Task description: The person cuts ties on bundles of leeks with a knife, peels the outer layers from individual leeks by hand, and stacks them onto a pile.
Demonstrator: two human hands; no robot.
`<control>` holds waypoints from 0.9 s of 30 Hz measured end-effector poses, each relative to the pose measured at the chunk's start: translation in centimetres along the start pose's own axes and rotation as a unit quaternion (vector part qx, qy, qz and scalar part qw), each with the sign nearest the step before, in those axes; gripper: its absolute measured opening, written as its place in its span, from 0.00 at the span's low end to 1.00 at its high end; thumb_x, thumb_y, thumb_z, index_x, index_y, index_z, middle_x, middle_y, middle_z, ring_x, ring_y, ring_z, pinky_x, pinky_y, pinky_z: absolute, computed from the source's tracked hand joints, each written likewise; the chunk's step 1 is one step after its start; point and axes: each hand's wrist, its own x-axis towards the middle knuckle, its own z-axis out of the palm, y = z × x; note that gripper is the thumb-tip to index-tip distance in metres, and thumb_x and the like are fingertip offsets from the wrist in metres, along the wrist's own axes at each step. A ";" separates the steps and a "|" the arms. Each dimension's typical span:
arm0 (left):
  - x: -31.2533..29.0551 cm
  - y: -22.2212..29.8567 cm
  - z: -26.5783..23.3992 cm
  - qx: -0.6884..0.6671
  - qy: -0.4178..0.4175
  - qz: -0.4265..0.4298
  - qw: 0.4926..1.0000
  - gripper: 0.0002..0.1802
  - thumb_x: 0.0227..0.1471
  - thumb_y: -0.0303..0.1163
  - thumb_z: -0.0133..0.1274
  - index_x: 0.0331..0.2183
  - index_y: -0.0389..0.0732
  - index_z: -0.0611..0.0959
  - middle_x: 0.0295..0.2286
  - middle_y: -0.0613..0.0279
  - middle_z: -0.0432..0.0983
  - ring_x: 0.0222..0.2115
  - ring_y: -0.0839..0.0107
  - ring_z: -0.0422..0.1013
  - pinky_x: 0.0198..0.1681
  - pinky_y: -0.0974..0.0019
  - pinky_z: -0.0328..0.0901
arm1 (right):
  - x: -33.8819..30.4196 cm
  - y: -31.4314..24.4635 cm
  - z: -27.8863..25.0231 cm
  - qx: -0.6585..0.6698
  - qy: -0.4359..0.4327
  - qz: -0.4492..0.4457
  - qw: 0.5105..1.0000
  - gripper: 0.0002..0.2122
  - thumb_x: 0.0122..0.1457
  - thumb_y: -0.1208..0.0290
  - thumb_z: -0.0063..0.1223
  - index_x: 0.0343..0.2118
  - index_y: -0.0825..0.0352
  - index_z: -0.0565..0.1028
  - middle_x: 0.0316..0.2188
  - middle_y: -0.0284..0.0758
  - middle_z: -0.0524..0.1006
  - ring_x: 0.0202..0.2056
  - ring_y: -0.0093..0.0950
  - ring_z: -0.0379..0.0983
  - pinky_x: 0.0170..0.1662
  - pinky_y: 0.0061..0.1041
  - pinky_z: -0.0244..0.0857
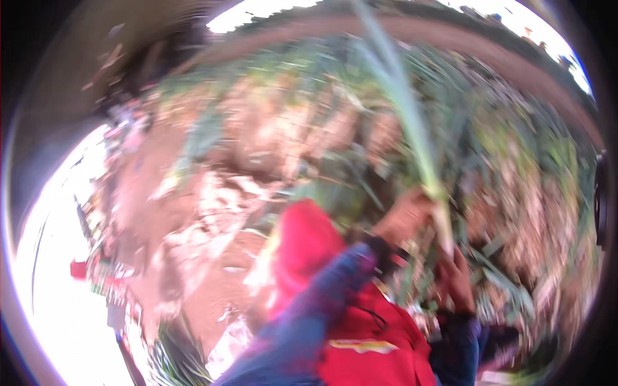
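A long leek (417, 145) slants up and away from me, its pale stem low and its green leaves reaching the top of the head view. My left hand (407, 217) is closed around the stem where the pale part turns green. Lower down, my right hand (456, 281) grips the white end; its fingers are partly hidden and blurred. The root tip is not visible. Behind and around both hands lie more leeks (515, 186), leaves outward.
Heaped leeks (302, 71) run along the far side and right. Bare brown soil (222, 267) lies to the left. At the lower left is a bunch of green leaves (175, 354) beside a whitish plastic piece (230, 347). My red garment (376, 347) fills the near middle.
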 end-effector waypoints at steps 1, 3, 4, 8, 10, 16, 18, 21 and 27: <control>0.5 -1.0 -0.2 0.012 0.015 0.008 1.000 0.19 0.51 0.24 0.55 0.47 0.40 0.74 0.38 0.63 0.74 0.41 0.70 0.71 0.44 0.65 0.67 | -0.7 -0.7 0.0 0.037 -0.022 0.010 0.999 0.11 0.60 0.70 0.47 0.43 0.68 0.69 0.20 0.25 0.68 0.18 0.15 0.61 0.20 0.15 0.55; 1.5 -2.5 1.2 0.006 -0.005 0.035 0.999 0.19 0.49 0.23 0.56 0.46 0.40 0.75 0.39 0.67 0.75 0.41 0.72 0.71 0.44 0.65 0.68 | -1.6 -0.1 -1.7 0.026 -0.025 -0.001 0.999 0.12 0.59 0.66 0.48 0.43 0.65 0.69 0.18 0.23 0.65 0.15 0.14 0.59 0.16 0.14 0.52; 2.1 -2.9 0.6 -0.006 -0.009 0.028 1.000 0.19 0.49 0.22 0.56 0.45 0.41 0.74 0.39 0.68 0.75 0.40 0.72 0.72 0.43 0.66 0.68 | -1.5 0.6 -1.4 0.007 -0.012 -0.044 0.999 0.12 0.59 0.66 0.46 0.42 0.67 0.69 0.17 0.24 0.65 0.14 0.14 0.58 0.16 0.14 0.51; 2.3 -2.4 0.4 0.007 0.062 0.024 0.998 0.18 0.48 0.22 0.58 0.42 0.43 0.71 0.36 0.67 0.75 0.37 0.72 0.72 0.36 0.63 0.69 | 0.1 1.3 -0.3 -0.052 -0.004 -0.101 0.994 0.12 0.57 0.67 0.44 0.40 0.70 0.67 0.16 0.26 0.64 0.13 0.16 0.57 0.15 0.18 0.48; 2.5 -2.3 0.5 0.075 0.118 0.041 0.989 0.19 0.49 0.26 0.58 0.41 0.43 0.68 0.33 0.65 0.74 0.33 0.71 0.72 0.29 0.64 0.68 | 0.4 1.4 -0.1 -0.056 -0.006 -0.110 0.992 0.11 0.57 0.67 0.45 0.39 0.69 0.67 0.16 0.26 0.63 0.13 0.16 0.57 0.15 0.18 0.48; 3.3 -1.9 0.3 0.108 0.131 0.060 0.984 0.17 0.47 0.26 0.59 0.38 0.42 0.68 0.31 0.64 0.71 0.31 0.72 0.70 0.25 0.65 0.65 | 1.3 1.1 -0.3 -0.061 0.029 -0.103 0.992 0.09 0.57 0.68 0.45 0.37 0.67 0.67 0.16 0.24 0.62 0.14 0.14 0.55 0.15 0.17 0.47; 3.3 -1.5 0.3 0.144 0.135 0.049 0.979 0.17 0.47 0.26 0.59 0.37 0.42 0.68 0.30 0.64 0.71 0.31 0.72 0.70 0.25 0.65 0.65 | 1.3 0.9 -0.3 -0.069 0.023 -0.093 0.993 0.09 0.56 0.67 0.47 0.35 0.67 0.66 0.17 0.25 0.62 0.15 0.16 0.56 0.16 0.17 0.48; 3.6 -1.8 0.3 0.150 0.143 0.054 0.977 0.18 0.45 0.24 0.59 0.37 0.42 0.68 0.29 0.65 0.70 0.30 0.73 0.69 0.26 0.66 0.64 | 1.3 1.2 -0.3 -0.059 0.041 -0.096 0.993 0.09 0.55 0.68 0.48 0.35 0.66 0.66 0.16 0.25 0.62 0.16 0.16 0.56 0.17 0.18 0.48; 4.7 -4.5 -0.4 0.140 0.160 0.117 0.970 0.17 0.42 0.18 0.56 0.36 0.37 0.72 0.29 0.65 0.71 0.31 0.75 0.69 0.32 0.67 0.66 | 1.4 2.5 -1.4 -0.111 0.051 -0.167 0.978 0.08 0.58 0.69 0.47 0.36 0.68 0.69 0.15 0.24 0.60 0.14 0.13 0.52 0.17 0.17 0.45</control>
